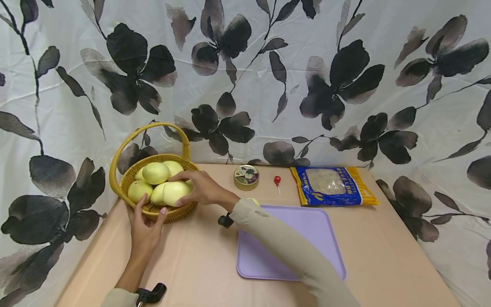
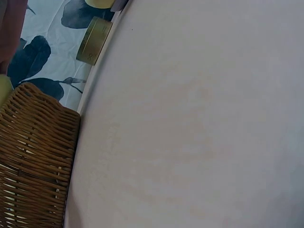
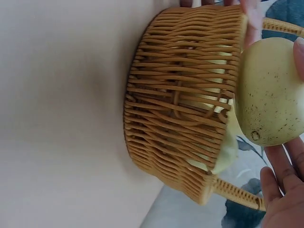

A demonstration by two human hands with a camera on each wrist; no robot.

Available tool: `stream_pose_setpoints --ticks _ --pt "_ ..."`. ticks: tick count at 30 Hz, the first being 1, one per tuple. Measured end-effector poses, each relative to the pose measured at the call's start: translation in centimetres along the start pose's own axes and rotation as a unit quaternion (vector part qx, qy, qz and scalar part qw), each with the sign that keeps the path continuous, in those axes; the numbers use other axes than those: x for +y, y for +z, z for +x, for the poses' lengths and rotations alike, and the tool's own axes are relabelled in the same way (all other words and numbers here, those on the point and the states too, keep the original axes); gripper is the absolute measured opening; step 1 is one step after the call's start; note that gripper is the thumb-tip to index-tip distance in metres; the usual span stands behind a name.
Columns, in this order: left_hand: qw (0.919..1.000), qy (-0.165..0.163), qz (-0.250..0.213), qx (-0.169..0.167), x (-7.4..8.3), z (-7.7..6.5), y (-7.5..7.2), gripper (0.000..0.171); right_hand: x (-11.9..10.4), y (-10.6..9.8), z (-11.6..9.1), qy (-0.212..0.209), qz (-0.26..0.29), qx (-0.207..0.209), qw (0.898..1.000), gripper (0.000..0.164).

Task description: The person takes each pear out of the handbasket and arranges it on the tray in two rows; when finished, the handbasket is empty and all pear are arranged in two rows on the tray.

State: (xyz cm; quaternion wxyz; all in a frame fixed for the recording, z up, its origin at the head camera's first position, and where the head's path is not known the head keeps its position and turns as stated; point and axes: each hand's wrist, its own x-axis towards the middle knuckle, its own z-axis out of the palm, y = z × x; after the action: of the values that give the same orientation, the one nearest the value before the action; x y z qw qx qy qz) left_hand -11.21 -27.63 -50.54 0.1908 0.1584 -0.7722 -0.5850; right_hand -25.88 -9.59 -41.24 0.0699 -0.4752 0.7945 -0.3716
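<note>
A yellow wicker basket (image 1: 172, 216) with a tall arched handle stands at the back left and holds several pale yellow-green oval fruits (image 1: 156, 173), mango-like in shape. My right hand (image 1: 205, 186) grips one such fruit (image 1: 174, 192) between thumb and fingers at the basket's right side; the right wrist view shows dark specks on this fruit (image 3: 270, 92), above the rim. My left hand (image 1: 145, 230) holds the basket's near edge, with fingertips at the rim. In the left wrist view, only the basket's woven side (image 2: 35, 156) shows well.
Right of the basket are a round gold tin (image 1: 246, 177), a red lollipop (image 1: 277, 181) and a blue-and-yellow packet (image 1: 331, 186). A purple tray (image 1: 291, 243) lies under my right forearm. A small yellow thing (image 1: 254, 201) peeks out behind the sleeve. A floral curtain (image 1: 238, 85) hangs behind the table.
</note>
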Motion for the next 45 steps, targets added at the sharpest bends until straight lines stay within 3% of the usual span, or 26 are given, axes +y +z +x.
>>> stream_pose_setpoints --ticks 10,20,31,45 --pt "1.0000 0.002 0.003 0.002 0.0 -0.1 0.2 0.078 -0.5 -2.4 -2.7 -0.013 0.060 0.023 0.998 0.064" --pt "0.9999 0.003 -0.008 0.007 0.1 -0.1 0.1 0.079 0.2 -4.3 -6.1 0.003 0.111 0.045 0.993 0.067" --pt "1.0000 0.005 -0.003 0.004 0.3 -0.2 0.1 0.079 2.2 -7.3 -11.0 0.048 0.132 0.084 0.987 0.065" --pt "0.9998 0.006 -0.015 0.006 0.2 -0.1 0.1 0.078 5.4 -10.5 -18.2 0.129 0.142 0.175 0.966 0.063"
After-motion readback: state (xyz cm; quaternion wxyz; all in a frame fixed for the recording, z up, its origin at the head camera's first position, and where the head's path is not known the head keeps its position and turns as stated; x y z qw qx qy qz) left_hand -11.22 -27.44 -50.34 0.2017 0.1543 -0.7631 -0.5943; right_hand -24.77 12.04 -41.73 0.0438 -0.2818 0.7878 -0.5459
